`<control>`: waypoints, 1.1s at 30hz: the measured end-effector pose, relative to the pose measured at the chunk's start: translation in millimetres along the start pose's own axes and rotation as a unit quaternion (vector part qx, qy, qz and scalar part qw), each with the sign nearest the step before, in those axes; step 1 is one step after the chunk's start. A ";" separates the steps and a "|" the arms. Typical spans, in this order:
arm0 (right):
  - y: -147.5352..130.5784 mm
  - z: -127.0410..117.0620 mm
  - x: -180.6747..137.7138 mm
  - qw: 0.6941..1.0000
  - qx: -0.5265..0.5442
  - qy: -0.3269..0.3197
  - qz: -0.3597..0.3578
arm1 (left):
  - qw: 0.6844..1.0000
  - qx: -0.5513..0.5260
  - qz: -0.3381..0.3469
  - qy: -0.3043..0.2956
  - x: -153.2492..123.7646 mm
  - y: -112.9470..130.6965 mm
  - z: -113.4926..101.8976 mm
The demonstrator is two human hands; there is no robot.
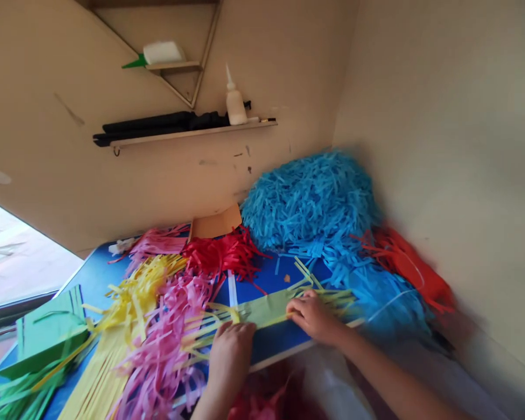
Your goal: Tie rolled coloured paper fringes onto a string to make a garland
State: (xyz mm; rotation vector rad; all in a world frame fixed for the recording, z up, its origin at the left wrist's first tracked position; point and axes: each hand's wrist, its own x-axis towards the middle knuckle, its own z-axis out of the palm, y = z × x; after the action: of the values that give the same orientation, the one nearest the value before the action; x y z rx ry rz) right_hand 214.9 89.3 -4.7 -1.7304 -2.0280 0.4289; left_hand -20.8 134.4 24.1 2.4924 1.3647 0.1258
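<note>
A pale yellow-green sheet of fringed paper (266, 308) lies across the front of the blue table, its cut strips spreading out to both sides. My left hand (233, 349) has its fingers curled on the near edge of the sheet, towards its left end. Further right, my right hand (314, 316) pinches the same edge between thumb and fingers. Pink paper strips (175, 332) lie just left of my left hand. Beyond my right hand, loose blue strips (371, 286) reach close to the sheet's right end.
A large blue fringed-paper heap (315, 198) fills the back corner, beside a red-orange fringed bundle (415, 268). Red strips (221, 254), yellow strips (144, 286) and green paper (52, 326) cover the table's left half. A wall shelf (192, 135) holds a glue bottle (236, 105).
</note>
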 end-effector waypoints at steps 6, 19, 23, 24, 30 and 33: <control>-5.1 -2.3 29.5 0.998 -0.024 0.026 0.061 | 0.997 0.001 -0.070 -0.017 24.0 -10.4 -17.6; -0.9 3.1 41.5 0.991 -0.066 0.022 0.113 | 0.990 0.065 -0.126 -0.014 49.6 -4.3 -2.8; 0.1 5.3 41.9 0.990 -0.069 0.026 0.120 | 0.990 0.071 -0.122 -0.013 51.4 -5.2 0.1; 0.4 5.5 42.2 0.990 -0.069 0.026 0.120 | 0.990 0.073 -0.121 -0.013 51.8 -5.5 0.6; 0.1 4.4 42.8 0.989 -0.070 0.033 0.126 | 0.990 0.088 -0.111 -0.006 50.5 -4.4 -0.2; 0.5 5.8 42.7 0.989 -0.071 0.037 0.124 | 0.988 0.106 -0.107 0.020 47.9 0.5 -4.7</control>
State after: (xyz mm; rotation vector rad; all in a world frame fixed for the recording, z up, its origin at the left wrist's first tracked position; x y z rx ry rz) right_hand 207.1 131.7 -4.5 -2.0645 -1.8364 0.2967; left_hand 4.7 175.1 25.7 2.4982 1.7348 -0.0168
